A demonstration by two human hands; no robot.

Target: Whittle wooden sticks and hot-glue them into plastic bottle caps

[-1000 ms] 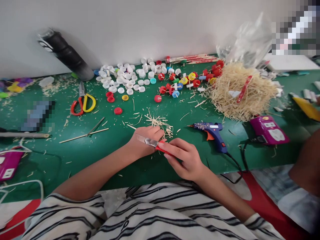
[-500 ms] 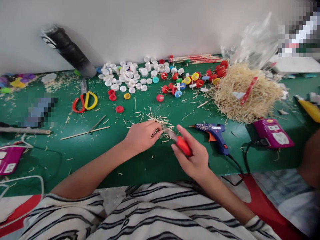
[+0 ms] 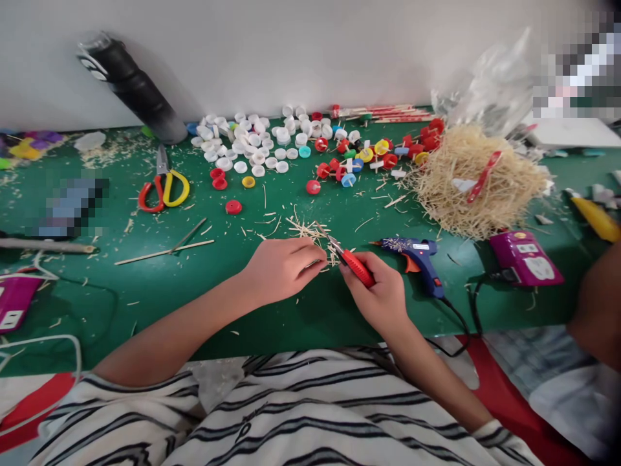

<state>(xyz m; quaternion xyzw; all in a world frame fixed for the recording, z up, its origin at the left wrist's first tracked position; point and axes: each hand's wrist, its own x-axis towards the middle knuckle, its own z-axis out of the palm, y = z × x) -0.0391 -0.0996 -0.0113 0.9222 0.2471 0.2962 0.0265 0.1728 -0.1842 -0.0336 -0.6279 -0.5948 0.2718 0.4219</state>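
Observation:
My right hand (image 3: pixel 381 291) is closed round the red handle of a utility knife (image 3: pixel 358 268). The knife's blade slants up and to the left, just beyond the fingertips of my other hand. My left hand (image 3: pixel 284 268) has thumb and fingers pinched together; a thin sliver shows between them, too small to name. Loose pale wood shavings (image 3: pixel 303 226) lie on the green table (image 3: pixel 272 330) behind both hands. To the right of the knife rests a blue hot glue gun (image 3: pixel 412 249), touched by neither hand.
White bottle caps (image 3: pixel 252 139) and coloured caps with sticks (image 3: pixel 363 155) spread along the back. Scissors (image 3: pixel 165 188), thin sticks (image 3: pixel 165 252) and a black bottle (image 3: pixel 140 97) are left. At right are a straw-like heap (image 3: pixel 480 194), a purple power box (image 3: pixel 526 259) and another person's arm (image 3: pixel 599 304).
My right fingers have closed round the knife handle from a looser, spread hold. The blade has turned to point farther up. My left hand has shifted slightly right, still pinched.

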